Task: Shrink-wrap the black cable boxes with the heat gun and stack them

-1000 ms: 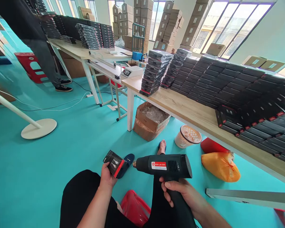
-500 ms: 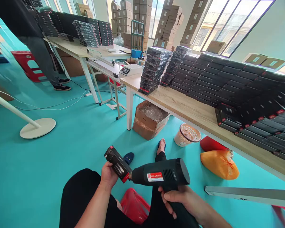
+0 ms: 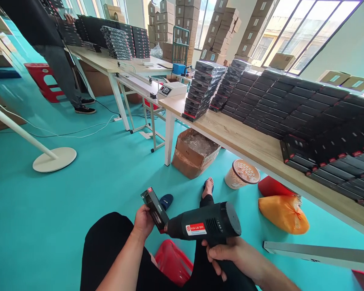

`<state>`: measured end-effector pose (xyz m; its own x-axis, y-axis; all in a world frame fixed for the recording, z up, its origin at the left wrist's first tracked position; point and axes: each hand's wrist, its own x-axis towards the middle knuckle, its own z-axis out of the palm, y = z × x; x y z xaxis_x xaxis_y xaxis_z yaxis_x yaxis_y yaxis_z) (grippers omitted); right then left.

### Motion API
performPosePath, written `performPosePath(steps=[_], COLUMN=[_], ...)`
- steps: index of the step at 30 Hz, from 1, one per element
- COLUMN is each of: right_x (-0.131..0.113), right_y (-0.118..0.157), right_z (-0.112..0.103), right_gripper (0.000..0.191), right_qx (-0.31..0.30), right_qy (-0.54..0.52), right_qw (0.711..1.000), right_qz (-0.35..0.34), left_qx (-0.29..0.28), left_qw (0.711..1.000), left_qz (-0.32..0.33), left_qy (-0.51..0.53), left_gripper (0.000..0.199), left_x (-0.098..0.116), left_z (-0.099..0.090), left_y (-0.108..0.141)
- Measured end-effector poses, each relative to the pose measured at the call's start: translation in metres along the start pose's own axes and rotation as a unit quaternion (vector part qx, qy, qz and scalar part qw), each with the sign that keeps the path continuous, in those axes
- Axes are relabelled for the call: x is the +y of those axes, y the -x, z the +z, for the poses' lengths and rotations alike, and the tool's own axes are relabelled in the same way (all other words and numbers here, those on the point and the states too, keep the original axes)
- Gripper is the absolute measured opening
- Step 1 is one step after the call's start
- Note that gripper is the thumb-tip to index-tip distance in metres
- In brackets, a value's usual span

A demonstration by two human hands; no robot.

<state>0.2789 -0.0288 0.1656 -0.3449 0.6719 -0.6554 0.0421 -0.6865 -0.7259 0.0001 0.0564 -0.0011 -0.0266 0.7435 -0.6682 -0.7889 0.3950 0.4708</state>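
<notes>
My left hand (image 3: 144,221) is closed around a slim black box (image 3: 155,209) with red ends, held tilted above my lap. Wrapped round the handle of a dark heat gun (image 3: 210,221) is my right hand (image 3: 227,254). The gun points left, its nozzle close against the lower end of the box; whether they touch I cannot tell. A red and white label shows on the gun's side. The fingers behind the box are partly hidden.
On the right, a wooden table (image 3: 230,128) carries stacked black boxes (image 3: 268,103). Beneath it are a cardboard box (image 3: 194,155), a waste basket (image 3: 241,176) and an orange bag (image 3: 283,214). A white pole base (image 3: 54,159) stands left. Another person (image 3: 56,56) stands at the far table.
The black box has turned, showing its face at a narrower angle, and sits slightly to the right. The heat gun stays close to its lower end. My view has shifted slightly left.
</notes>
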Motion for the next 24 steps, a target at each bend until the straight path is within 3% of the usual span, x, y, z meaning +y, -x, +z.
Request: performPosePath(steps=[5, 9, 13, 19, 24], right_x=[-0.032, -0.061, -0.075, -0.069, -0.035], right_y=[-0.016, -0.027, -0.032, -0.032, -0.014], right_z=[0.006, 0.006, 0.005, 0.011, 0.014], right_gripper=[0.037, 0.03, 0.027, 0.023, 0.02], right_qx=[0.058, 0.029, 0.013, -0.01, -0.034], right_qy=[-0.046, -0.036, -0.001, 0.042, 0.098], right_qw=[0.996, 0.995, 0.997, 0.997, 0.995], right_qz=[-0.058, -0.087, -0.082, -0.063, -0.008], left_qx=[-0.013, -0.018, -0.031, -0.019, -0.013], left_qw=[0.996, 0.993, 0.995, 0.996, 0.996], left_qz=[0.012, -0.006, -0.024, -0.01, -0.009], left_qy=[-0.093, -0.118, -0.096, -0.092, -0.087], left_gripper=[0.021, 0.021, 0.02, 0.015, 0.017], left_x=[-0.013, -0.018, -0.017, -0.015, -0.012], left_z=[-0.003, -0.004, -0.004, -0.003, -0.002], left_y=[-0.001, 0.002, 0.006, 0.005, 0.001])
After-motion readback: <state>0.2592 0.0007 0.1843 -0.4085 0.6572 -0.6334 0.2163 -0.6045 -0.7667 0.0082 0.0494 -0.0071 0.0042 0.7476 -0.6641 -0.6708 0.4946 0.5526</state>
